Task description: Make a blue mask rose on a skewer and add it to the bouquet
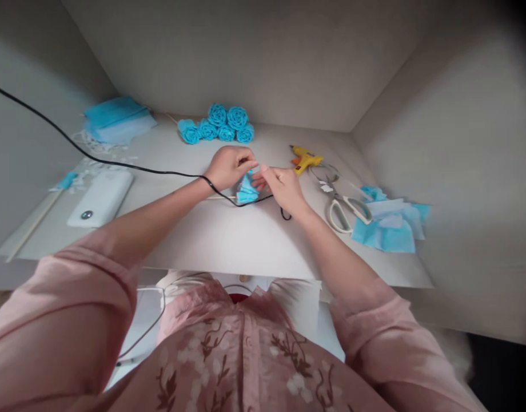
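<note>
Above the middle of the table, my left hand (231, 166) and my right hand (283, 186) almost meet at the fingertips. Thumb and forefinger are pinched on each; whatever small thing lies between them is too fine to make out. Just below the fingers is a light-blue pleated piece of fabric (247, 193), with a thin stick (220, 198) reaching out to its left. A black cable (160, 171) runs across my left wrist and past the fabric. Right of my right hand lies a yellow glue gun (306, 159); white-handled scissors (340, 214) rest nearer to me.
Several blue rolled flowers (226, 123) are stacked at the back. Face masks (115, 120) lie at the far left, above small white scraps. A white phone-shaped device (102, 197) and a stick with a blue tip (35, 226) are on the left. Cut blue fabric (391, 226) lies right.
</note>
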### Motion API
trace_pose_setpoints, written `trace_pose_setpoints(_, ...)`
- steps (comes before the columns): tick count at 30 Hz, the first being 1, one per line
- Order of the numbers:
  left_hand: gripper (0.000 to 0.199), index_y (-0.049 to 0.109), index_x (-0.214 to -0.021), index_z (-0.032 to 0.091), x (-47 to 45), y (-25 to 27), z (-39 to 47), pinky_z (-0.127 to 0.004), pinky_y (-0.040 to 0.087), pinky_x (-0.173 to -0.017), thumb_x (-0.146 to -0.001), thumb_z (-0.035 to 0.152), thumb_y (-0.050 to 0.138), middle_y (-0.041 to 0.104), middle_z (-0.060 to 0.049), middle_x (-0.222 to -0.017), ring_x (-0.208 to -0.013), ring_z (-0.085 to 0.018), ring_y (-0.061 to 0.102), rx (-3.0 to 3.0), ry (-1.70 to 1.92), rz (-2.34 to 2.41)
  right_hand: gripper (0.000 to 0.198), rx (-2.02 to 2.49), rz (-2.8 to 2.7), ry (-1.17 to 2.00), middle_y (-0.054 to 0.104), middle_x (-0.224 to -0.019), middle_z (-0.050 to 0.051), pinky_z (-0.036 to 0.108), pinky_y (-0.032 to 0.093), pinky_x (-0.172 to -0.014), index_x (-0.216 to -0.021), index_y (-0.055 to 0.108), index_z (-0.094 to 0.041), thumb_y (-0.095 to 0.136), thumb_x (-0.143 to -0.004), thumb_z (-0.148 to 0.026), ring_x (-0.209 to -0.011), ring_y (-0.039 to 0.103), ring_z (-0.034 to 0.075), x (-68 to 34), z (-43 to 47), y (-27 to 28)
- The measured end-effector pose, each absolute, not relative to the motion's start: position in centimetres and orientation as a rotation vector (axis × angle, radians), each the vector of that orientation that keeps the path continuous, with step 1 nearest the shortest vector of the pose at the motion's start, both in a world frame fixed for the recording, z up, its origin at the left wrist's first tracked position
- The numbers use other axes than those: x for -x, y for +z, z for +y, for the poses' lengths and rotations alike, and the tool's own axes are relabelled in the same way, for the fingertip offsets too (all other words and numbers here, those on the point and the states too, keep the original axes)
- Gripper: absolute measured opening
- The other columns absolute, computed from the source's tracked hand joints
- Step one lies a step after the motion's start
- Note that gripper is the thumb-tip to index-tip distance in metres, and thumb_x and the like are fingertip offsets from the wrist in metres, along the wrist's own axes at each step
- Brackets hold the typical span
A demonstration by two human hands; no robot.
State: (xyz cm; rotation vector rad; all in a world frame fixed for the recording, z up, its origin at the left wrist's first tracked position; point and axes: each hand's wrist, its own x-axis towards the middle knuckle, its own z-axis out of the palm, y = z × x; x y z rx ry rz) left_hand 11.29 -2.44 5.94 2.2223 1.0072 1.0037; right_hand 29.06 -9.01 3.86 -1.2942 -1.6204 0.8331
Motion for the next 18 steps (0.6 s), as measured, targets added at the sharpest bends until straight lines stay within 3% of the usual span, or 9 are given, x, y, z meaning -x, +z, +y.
trace_pose_setpoints(3, 0.019, 0.064, -0.074, 0.016, -8.2, 5.9, -0.8, -0.027, 0.040, -0.072, -0.090, 0.026, 0.060, 0.062, 0.000, -0.070, -0.070, -0.015, 0.054, -2.221, 1.049, 1.148, 0.061, 1.572, -1.742, 0.380, 0.080, -0.088, 0.011, 0.039, 0.056, -0.087, -0.096, 0.081, -0.016, 0.038, -0.108, -0.057, -0.087, 0.077, 0.026, -31.0, -8.5, 5.0)
trace_pose_setpoints(6, 0.020, 0.061, -0.076, 0.018, -2.6, 6.3, 0.9, -0.029, 0.041, -0.076, -0.094, 0.025, 0.055, 0.064, -0.002, -0.076, -0.078, -0.017, 0.059, -2.262, 0.957, 1.548, 0.047, 1.992, -1.757, 0.029, 0.081, -0.098, 0.017, 0.040, 0.053, -0.089, -0.105, 0.082, -0.013, 0.042, -0.109, -0.037, -0.100, 0.076, 0.031, -33.7, -7.4, 5.7)
trace_pose_setpoints(9, 0.021, 0.059, -0.077, 0.019, 3.9, 6.9, 1.6, -0.032, 0.040, -0.080, -0.096, 0.025, 0.052, 0.064, -0.006, -0.080, -0.091, -0.024, 0.061, -2.331, 0.650, 1.981, 0.043, 2.269, -1.765, -0.067, 0.079, -0.113, 0.024, 0.040, 0.051, -0.085, -0.123, 0.078, -0.014, 0.045, -0.108, -0.036, -0.106, 0.075, 0.033, -35.7, -7.0, 5.7)
trace_pose_setpoints(12, 0.027, 0.058, -0.077, 0.018, 9.3, 6.9, 1.5, -0.032, 0.039, -0.078, -0.099, 0.031, 0.050, 0.055, -0.004, -0.073, -0.085, -0.022, 0.053, -2.241, 0.225, 2.338, 0.044, 2.307, -1.878, -0.019, 0.078, -0.115, 0.023, 0.038, 0.049, -0.082, -0.133, 0.074, -0.016, 0.047, -0.107, -0.041, -0.106, 0.075, 0.033, -36.2, -7.3, 5.2)
trace_pose_setpoints(15, 0.028, 0.061, -0.085, 0.017, 12.6, 6.4, 1.0, -0.027, 0.038, -0.076, -0.099, 0.040, 0.053, 0.045, 0.000, -0.070, -0.077, -0.017, 0.041, -2.251, 0.131, 2.318, 0.049, 2.225, -1.914, -0.094, 0.078, -0.116, 0.021, 0.038, 0.049, -0.083, -0.141, 0.069, -0.020, 0.044, -0.108, -0.047, -0.105, 0.075, 0.032, -35.4, -7.6, 4.9)
trace_pose_setpoints(18, 0.034, 0.061, -0.087, 0.016, 14.4, 5.7, 0.7, -0.029, 0.041, -0.080, -0.101, 0.043, 0.047, 0.049, -0.002, -0.073, -0.077, -0.017, 0.041, -2.281, 0.158, 2.304, 0.048, 2.188, -1.926, -0.142, 0.079, -0.113, 0.020, 0.039, 0.049, -0.083, -0.142, 0.068, -0.024, 0.043, -0.108, -0.046, -0.103, 0.075, 0.034, -34.4, -7.7, 4.9)
